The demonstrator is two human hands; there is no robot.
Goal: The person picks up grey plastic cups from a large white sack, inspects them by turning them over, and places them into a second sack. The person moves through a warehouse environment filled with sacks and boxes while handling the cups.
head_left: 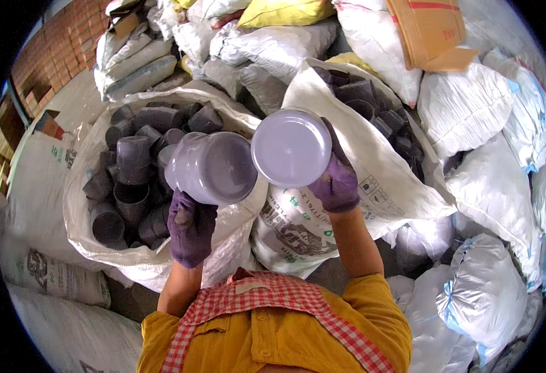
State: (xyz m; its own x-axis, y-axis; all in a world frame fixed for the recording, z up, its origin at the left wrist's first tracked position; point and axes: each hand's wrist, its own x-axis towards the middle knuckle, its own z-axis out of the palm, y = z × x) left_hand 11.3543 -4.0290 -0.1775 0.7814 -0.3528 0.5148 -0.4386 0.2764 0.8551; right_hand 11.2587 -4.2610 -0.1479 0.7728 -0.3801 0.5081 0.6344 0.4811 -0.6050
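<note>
Two gloved hands [192, 230] [338, 180], grey tubs [229, 168] [290, 148] near sack rims [296, 92]

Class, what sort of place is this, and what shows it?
Probably a storage or sorting shed: stuffed white sacks piled around, open sacks of dark cup-shaped containers, and some cardboard.

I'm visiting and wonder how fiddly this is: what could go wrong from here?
The left hand holds pale plastic containers partly over the left woven sack, so a slip might drop them among its dark plastic cups. They sit close beside the pale round container in the right hand, so they could knock together.
</note>
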